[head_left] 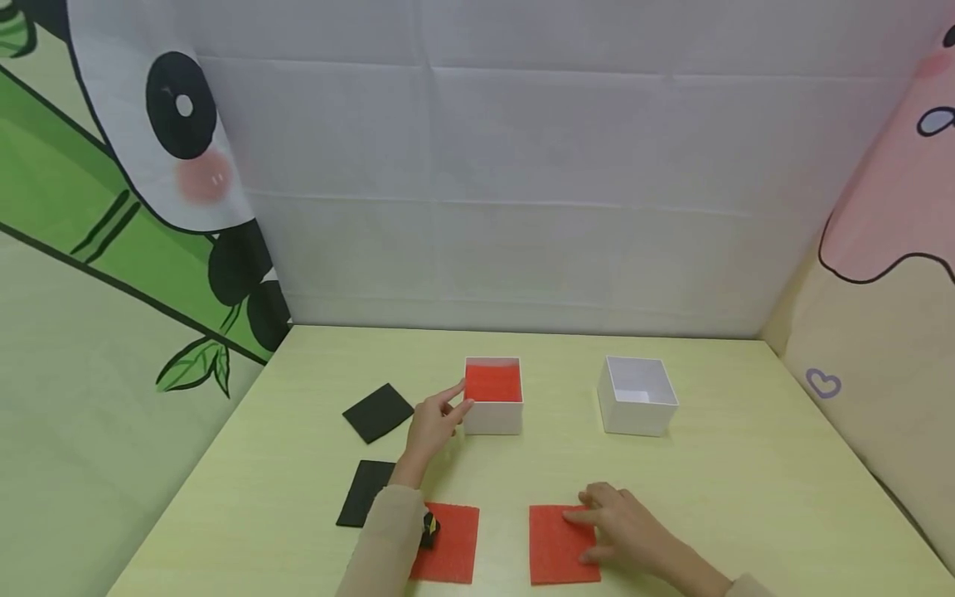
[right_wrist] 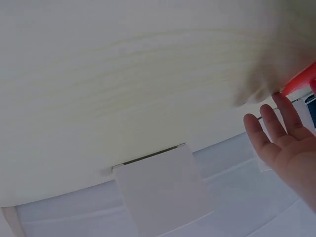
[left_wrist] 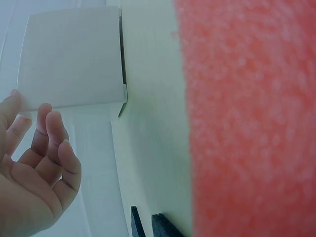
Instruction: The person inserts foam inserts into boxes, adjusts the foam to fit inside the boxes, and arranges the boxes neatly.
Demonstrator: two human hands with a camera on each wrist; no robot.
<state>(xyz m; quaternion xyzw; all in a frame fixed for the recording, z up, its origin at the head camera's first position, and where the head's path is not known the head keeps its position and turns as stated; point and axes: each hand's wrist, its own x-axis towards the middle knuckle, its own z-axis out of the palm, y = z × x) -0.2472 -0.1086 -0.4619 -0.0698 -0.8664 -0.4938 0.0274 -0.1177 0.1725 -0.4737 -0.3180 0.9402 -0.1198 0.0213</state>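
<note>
My left hand (head_left: 433,427) touches the left side of a white open-topped box (head_left: 492,419), thumb and index finger at its rim. A red foam piece (head_left: 492,384) lies inside that box. In the left wrist view, the hand (left_wrist: 42,168) has its other fingers loosely bent beside the box (left_wrist: 71,59). My right hand (head_left: 622,526) reaches over the right edge of a red foam square (head_left: 555,547) on the table, fingers spread. The right wrist view shows fairly straight fingers (right_wrist: 286,118) near a red edge (right_wrist: 301,79). Another red square (head_left: 455,543) lies partly under my left forearm.
A second white box (head_left: 637,414) stands open at the right, with no foam visible inside. Two black squares (head_left: 378,412) lie on the table's left, the nearer one (head_left: 366,493) partly behind my sleeve. Printed cloth walls (head_left: 485,207) close off the table (head_left: 709,497) behind and at both sides.
</note>
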